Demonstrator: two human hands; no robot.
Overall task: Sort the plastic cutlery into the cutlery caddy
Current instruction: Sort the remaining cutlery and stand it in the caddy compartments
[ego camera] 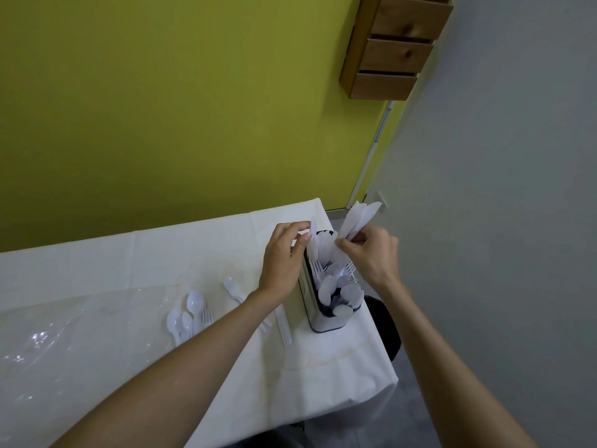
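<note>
A white cutlery caddy (326, 323) stands near the right edge of the table, with spoons, forks and knives standing in its compartments. My right hand (371, 253) pinches a bunch of white plastic knives (360, 218) above the caddy's far end, blades up. My left hand (284, 257) is at the caddy's left side and pinches the tip of a white knife (314, 240) standing in the far compartment. Loose white spoons (189, 313) and forks (237, 292) lie on the table to the left, partly hidden under my left forearm.
A white cloth (129, 270) covers the table, with a clear plastic sheet (64, 334) lying at the left. A loose knife (283, 328) lies beside the caddy. A dark chair (386, 324) stands just beyond the table's right edge. A wooden wall rack (394, 50) hangs above.
</note>
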